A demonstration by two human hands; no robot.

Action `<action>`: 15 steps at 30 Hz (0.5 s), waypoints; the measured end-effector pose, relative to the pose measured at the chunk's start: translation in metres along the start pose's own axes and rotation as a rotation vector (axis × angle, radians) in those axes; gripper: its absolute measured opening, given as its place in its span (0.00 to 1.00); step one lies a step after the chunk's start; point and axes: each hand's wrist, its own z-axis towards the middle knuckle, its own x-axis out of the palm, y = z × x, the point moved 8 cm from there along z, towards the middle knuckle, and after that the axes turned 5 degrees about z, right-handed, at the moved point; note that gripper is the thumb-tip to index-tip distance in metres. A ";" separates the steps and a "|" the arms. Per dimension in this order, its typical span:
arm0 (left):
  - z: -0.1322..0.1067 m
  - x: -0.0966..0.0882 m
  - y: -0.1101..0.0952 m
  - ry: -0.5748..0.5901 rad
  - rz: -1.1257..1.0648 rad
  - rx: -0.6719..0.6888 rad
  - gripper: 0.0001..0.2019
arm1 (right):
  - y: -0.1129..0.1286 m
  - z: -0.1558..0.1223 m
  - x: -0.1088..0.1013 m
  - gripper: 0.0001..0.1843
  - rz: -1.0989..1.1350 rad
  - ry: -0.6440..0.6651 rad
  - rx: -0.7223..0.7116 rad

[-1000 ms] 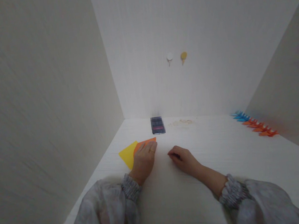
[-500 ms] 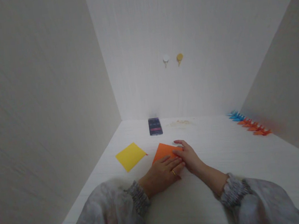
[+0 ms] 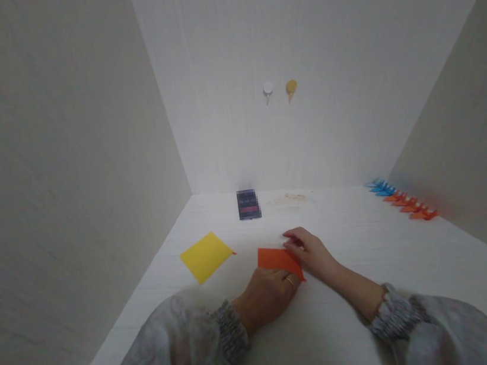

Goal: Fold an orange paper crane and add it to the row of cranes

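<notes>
One orange paper sheet [image 3: 277,257]: flat on white tabletop [image 3: 352,228], partly beneath left hand.
Left hand [image 3: 269,296]: laid over near edge; cannot tell whether fingers pinch it.
Right hand [image 3: 315,252]: loosely open, at far right corner.
Yellow sheet [image 3: 207,257]: apart, leftward.
Origami row [image 3: 408,207]: along right wall [image 3: 477,116].

The bench [image 3: 318,340] is white and flat, and an orange paper [image 3: 275,256] lies on it, in the middle of our clock. A yellow paper [image 3: 206,257] lies near nine o'clock, a dark flat thing [image 3: 247,204] with a blurry top is at eleven, and a pale brown smudge [image 3: 291,198] is at one. Blue folded shapes [image 3: 380,188] and orange folded shapes [image 3: 409,206] make a row between two and three o'clock.
</notes>
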 end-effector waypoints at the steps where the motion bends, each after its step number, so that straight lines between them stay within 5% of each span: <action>1: 0.001 0.001 0.002 0.006 -0.028 -0.043 0.16 | 0.008 -0.002 -0.002 0.08 -0.024 0.011 -0.055; 4: 0.004 0.001 0.019 -0.031 -0.221 -0.222 0.13 | 0.037 -0.013 0.004 0.08 -0.159 0.176 -0.296; 8: 0.004 0.011 0.044 -0.044 -0.545 -0.393 0.10 | 0.039 -0.028 0.018 0.11 -0.214 0.416 -0.289; 15: -0.001 0.023 0.057 -0.015 -0.722 -0.476 0.12 | 0.036 -0.034 0.024 0.10 -0.313 0.481 -0.284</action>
